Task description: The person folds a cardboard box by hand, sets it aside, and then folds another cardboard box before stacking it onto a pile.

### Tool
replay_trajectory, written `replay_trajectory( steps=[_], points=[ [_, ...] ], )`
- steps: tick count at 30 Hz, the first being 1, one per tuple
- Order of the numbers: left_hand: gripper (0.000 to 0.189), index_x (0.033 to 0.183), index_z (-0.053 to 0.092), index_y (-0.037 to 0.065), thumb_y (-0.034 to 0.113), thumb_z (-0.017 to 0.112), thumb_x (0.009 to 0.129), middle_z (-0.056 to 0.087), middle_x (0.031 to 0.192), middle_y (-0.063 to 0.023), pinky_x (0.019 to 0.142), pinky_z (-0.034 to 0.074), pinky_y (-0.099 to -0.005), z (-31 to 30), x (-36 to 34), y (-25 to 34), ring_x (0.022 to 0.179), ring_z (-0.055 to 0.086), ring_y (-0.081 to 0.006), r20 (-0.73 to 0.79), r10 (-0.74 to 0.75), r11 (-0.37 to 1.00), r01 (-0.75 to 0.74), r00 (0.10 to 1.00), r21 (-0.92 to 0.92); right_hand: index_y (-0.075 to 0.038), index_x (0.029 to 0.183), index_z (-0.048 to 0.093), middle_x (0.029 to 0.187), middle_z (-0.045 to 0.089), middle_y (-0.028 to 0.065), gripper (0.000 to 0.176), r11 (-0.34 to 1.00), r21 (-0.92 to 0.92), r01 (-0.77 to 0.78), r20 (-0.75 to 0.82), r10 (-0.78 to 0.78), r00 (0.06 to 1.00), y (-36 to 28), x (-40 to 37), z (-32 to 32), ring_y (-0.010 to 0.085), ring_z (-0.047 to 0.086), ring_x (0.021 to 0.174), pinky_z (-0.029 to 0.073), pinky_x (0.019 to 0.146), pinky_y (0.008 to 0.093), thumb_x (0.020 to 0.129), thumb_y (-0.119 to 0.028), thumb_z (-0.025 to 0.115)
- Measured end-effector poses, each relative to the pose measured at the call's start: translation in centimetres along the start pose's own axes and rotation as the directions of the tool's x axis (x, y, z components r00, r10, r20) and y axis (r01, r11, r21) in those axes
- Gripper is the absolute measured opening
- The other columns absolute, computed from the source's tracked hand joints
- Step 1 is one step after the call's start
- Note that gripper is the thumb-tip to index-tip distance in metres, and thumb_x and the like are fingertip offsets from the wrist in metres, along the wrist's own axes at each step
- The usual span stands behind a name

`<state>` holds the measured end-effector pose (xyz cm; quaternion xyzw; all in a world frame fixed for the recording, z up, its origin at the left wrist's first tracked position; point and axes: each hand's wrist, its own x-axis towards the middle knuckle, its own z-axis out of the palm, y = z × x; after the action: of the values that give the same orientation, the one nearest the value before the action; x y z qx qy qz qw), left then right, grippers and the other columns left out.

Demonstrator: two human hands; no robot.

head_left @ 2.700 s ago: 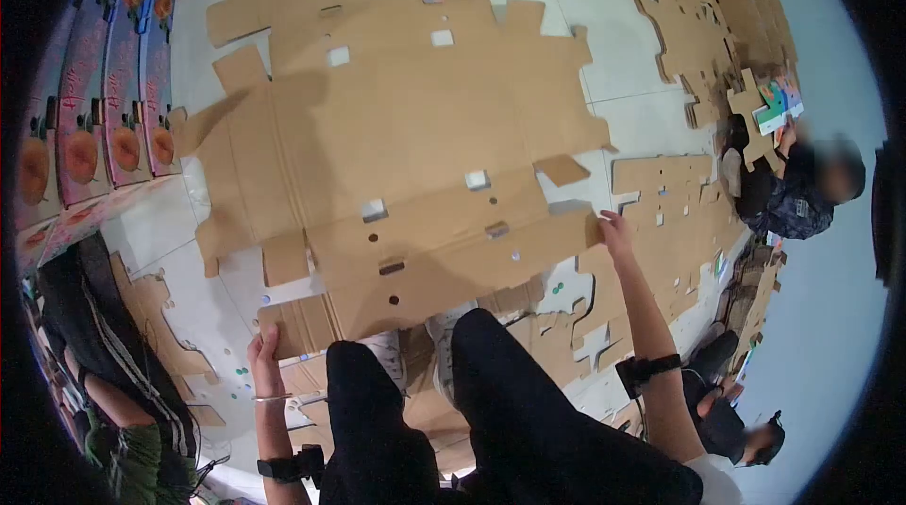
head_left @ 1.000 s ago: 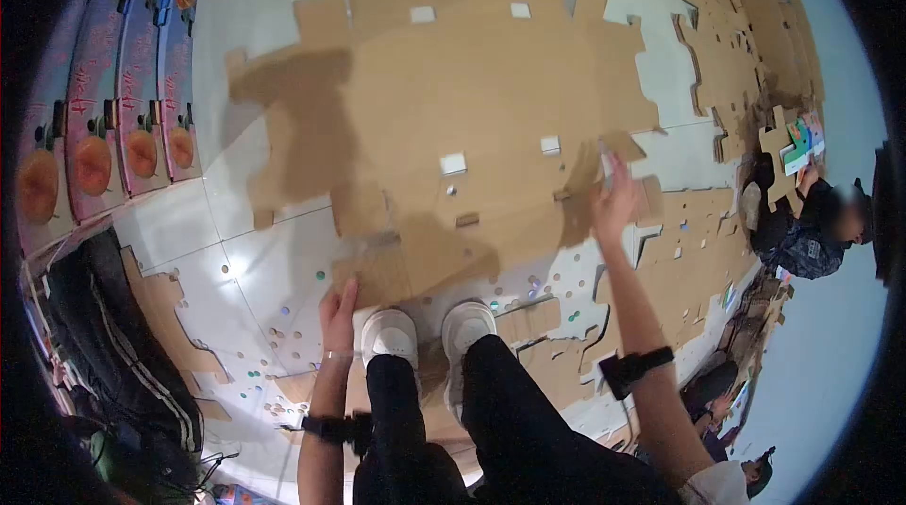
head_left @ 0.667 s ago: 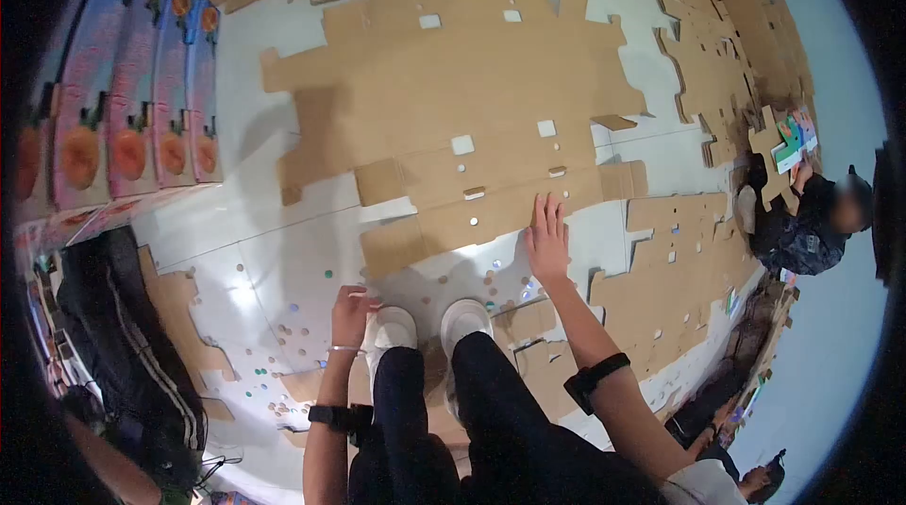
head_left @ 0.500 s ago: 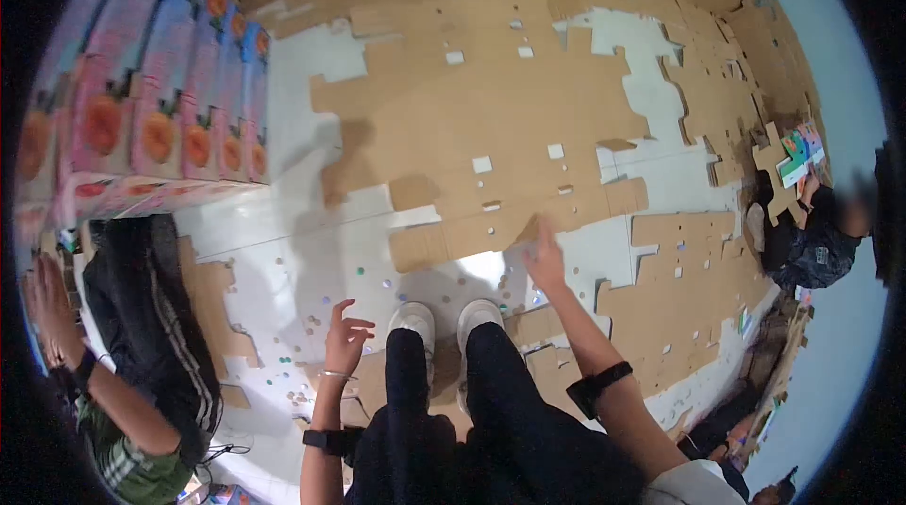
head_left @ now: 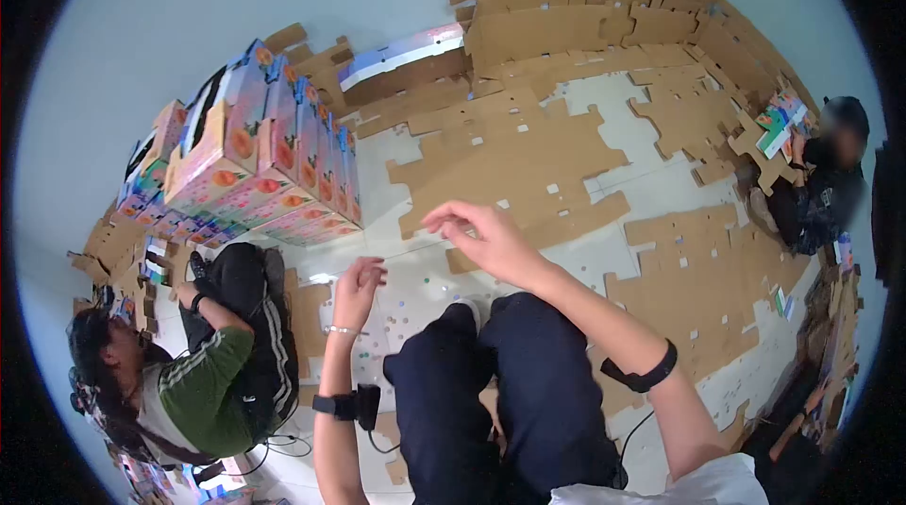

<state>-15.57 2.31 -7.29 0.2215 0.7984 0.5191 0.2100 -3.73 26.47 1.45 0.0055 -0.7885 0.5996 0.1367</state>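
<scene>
My right hand (head_left: 481,236) is raised in front of my knees, its fingers loosely bent and apart, holding nothing. Behind it on the floor lies a large flattened cardboard sheet (head_left: 500,156) with cut-out edges and small square holes. To its left, my left hand (head_left: 359,286) hangs above the floor with loosely curled fingers and nothing in it. A bracelet circles that wrist. Small round discs (head_left: 401,302) are scattered on the white floor below. The stack of printed floral boxes (head_left: 274,151) stands beyond my left hand, apart from it.
A person in a green sleeve (head_left: 212,392) sits at left. Another person (head_left: 812,193) at right holds cardboard and a printed piece. More cut cardboard sheets (head_left: 689,278) cover the right floor; upright cardboard panels (head_left: 538,33) line the back wall. Cables (head_left: 283,448) trail at lower left.
The view has tilted up, bringing the wall and more boxes into sight. My right hand has lifted off the cardboard sheet and shifted left. The left-hand person's arm has drawn back to their leg.
</scene>
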Motion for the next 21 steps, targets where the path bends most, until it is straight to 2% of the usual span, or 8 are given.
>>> replay_trajectory(
  steps=[3, 5, 7, 8, 9, 13, 17, 21],
  points=[
    [0.025, 0.107, 0.06, 0.0, 0.001, 0.053, 0.083, 0.067, 0.097, -0.0112, 0.073, 0.05, -0.0263, -2.3, 0.1, 2.2, 0.081, 0.064, -0.0149, -0.096, 0.14, 0.99, -0.138, 0.985, 0.033, -0.003, 0.106, 0.061, 0.096, 0.067, 0.0092, 0.021, 0.99, 0.125, 0.066, 0.075, -0.076, 0.994, -7.1, -0.7, 3.0, 0.0184, 0.064, 0.092, 0.048, 0.08, 0.0304, 0.092, -0.014, 0.051],
    [0.026, 0.107, 0.061, 0.001, 0.001, 0.056, 0.082, 0.065, 0.102, -0.0093, 0.074, 0.048, -0.0263, -4.9, 0.3, 4.6, 0.085, 0.062, -0.0147, -0.233, 0.159, 0.977, -0.119, 0.96, 0.177, -0.005, 0.104, 0.062, 0.097, 0.066, 0.0117, 0.02, 0.983, -0.107, 0.146, 0.292, -0.109, 0.95, -9.3, -1.6, 5.7, 0.0234, 0.064, 0.091, 0.049, 0.079, 0.0352, 0.09, -0.014, 0.051],
    [0.026, 0.106, 0.061, 0.0, 0.003, 0.059, 0.08, 0.065, 0.099, -0.0063, 0.074, 0.048, -0.0276, -8.1, 1.6, 3.9, 0.083, 0.06, -0.0138, -0.333, 0.247, 0.953, -0.167, 0.91, 0.253, -0.005, 0.099, 0.062, 0.092, 0.065, 0.0131, 0.018, 0.874, -0.336, 0.352, 0.325, -0.243, 0.914, -5.3, -2.7, 9.7, 0.0292, 0.062, 0.088, 0.048, 0.078, 0.041, 0.087, -0.016, 0.052],
    [0.024, 0.104, 0.062, 0.0, 0.003, 0.059, 0.08, 0.065, 0.099, -0.007, 0.076, 0.047, -0.0274, -9.4, 1.7, 5.2, 0.083, 0.059, -0.0136, -0.371, 0.304, 0.935, -0.201, 0.877, 0.292, -0.004, 0.095, 0.061, 0.087, 0.064, 0.013, 0.018, 0.93, -0.28, 0.239, 0.344, -0.135, 0.929, -1.7, -3.7, 11.3, 0.0321, 0.062, 0.083, 0.048, 0.075, 0.0428, 0.087, -0.017, 0.051],
    [0.023, 0.103, 0.061, 0.0, 0.005, 0.06, 0.081, 0.064, 0.1, -0.0076, 0.075, 0.047, -0.0279, -11.6, 2.7, 4.9, 0.083, 0.058, -0.015, -0.404, 0.316, 0.919, -0.17, 0.858, 0.357, -0.003, 0.091, 0.06, 0.083, 0.064, 0.0129, 0.018, 0.969, -0.222, 0.112, 0.364, -0.024, 0.931, 0.8, -4.1, 12.0, 0.035, 0.061, 0.077, 0.048, 0.072, 0.0446, 0.086, -0.017, 0.051],
    [0.03, 0.106, 0.055, -0.001, 0.004, 0.059, 0.077, 0.059, 0.101, -0.015, 0.084, 0.046, -0.0334, -19.4, 7.7, 5.4, 0.094, 0.057, -0.0261, -0.574, 0.389, 0.879, -0.103, 0.721, 0.467, -0.002, 0.087, 0.06, 0.084, 0.064, 0.0167, 0.021, 0.858, -0.433, 0.275, 0.285, -0.158, 0.945, 0.6, -2.6, 10.1, 0.0375, 0.061, 0.082, 0.048, 0.075, 0.0463, 0.087, -0.019, 0.049],
    [0.056, 0.117, 0.047, -0.001, 0.017, 0.071, 0.07, 0.05, 0.115, -0.0229, 0.095, 0.04, -0.0431, -26.5, 13.1, 7.6, 0.109, 0.048, -0.0379, -0.558, 0.558, 0.663, 0.073, 0.614, 0.745, 0.0, 0.09, 0.06, 0.09, 0.063, 0.017, 0.026, 0.925, -0.377, 0.052, 0.41, 0.116, 0.905, 2.8, -2.4, 10.3, 0.0374, 0.06, 0.086, 0.048, 0.078, 0.0462, 0.092, -0.022, 0.046],
    [0.088, 0.128, 0.04, -0.004, 0.035, 0.081, 0.06, 0.043, 0.127, -0.0285, 0.101, 0.036, -0.045, -26.5, 16.1, 10.3, 0.121, 0.042, -0.0403, -0.63, 0.366, 0.644, 0.303, 0.685, 0.703, -0.003, 0.088, 0.062, 0.089, 0.063, 0.0136, 0.022, 0.848, -0.495, 0.189, 0.496, 0.097, 0.863, 6.0, -3.5, 7.1, 0.0309, 0.062, 0.086, 0.049, 0.075, 0.0434, 0.087, -0.023, 0.052]
  ],
)
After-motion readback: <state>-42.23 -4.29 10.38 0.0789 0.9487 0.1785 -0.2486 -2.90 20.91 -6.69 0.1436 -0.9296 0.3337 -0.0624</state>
